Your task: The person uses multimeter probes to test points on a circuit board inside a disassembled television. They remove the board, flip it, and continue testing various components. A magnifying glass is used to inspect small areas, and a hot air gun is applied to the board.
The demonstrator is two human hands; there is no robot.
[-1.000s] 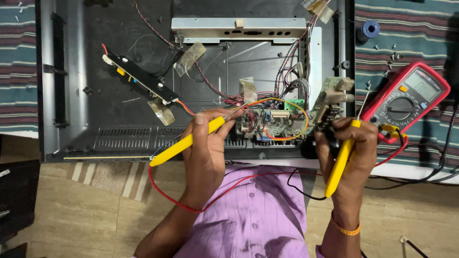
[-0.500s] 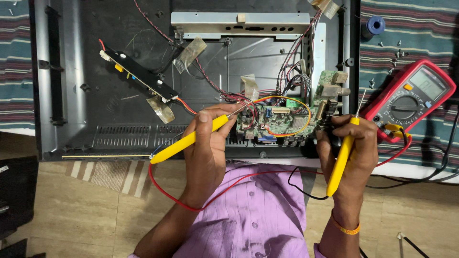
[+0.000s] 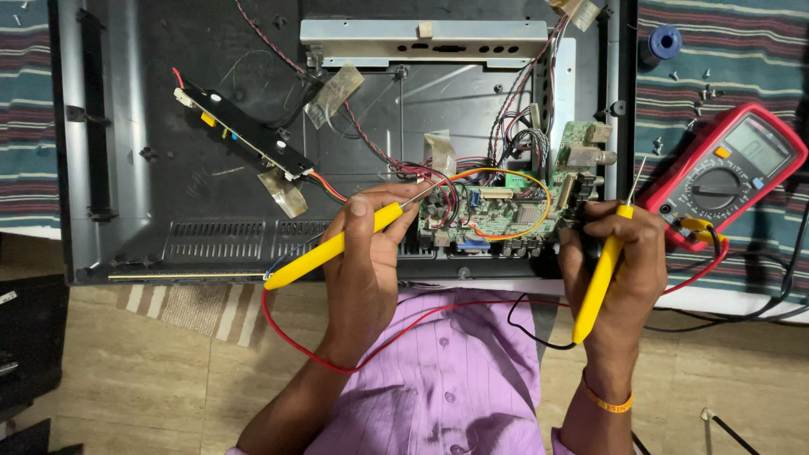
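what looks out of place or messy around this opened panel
Small loose screws lie scattered on the striped cloth beside a blue spool. Pieces of tape curl off the back panel. The right hand holds its yellow probe tip up, off the circuit board.

We are losing the green circuit board's [image 3: 497, 211] left edge behind our left hand [image 3: 366, 253], while the frame's right edge is cutting off the striped cloth [image 3: 758, 50].
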